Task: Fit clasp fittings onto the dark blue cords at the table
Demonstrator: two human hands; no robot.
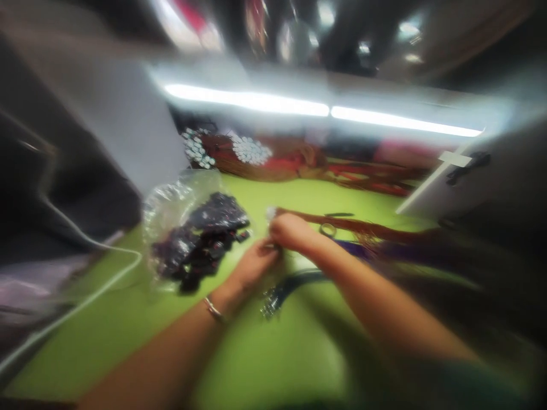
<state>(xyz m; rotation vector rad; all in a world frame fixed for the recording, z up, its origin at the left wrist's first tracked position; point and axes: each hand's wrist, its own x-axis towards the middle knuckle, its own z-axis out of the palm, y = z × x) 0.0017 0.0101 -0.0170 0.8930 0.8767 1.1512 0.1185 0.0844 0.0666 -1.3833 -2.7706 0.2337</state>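
My left hand (256,259) and my right hand (288,230) meet over the green tabletop (273,353), fingers closed together. Whatever is pinched between them is too blurred and covered to name. Just beyond my right hand, a white end piece (270,213) sits by a bundle of brown wires (346,223) that runs off to the right. Below the hands lies a bundle of dark blue wires (294,280) with shiny metal ends (270,304). To the left of my left hand, small black plastic parts (213,239) spill from a clear plastic bag (160,205).
A ring-shaped item (328,230) and a thin dark tool (339,214) lie right of the hands, near a purple-blue bundle (354,249). Wire bundles with white ends (251,150) line the back under a tube light (248,101). A white cable (102,279) crosses the left side.
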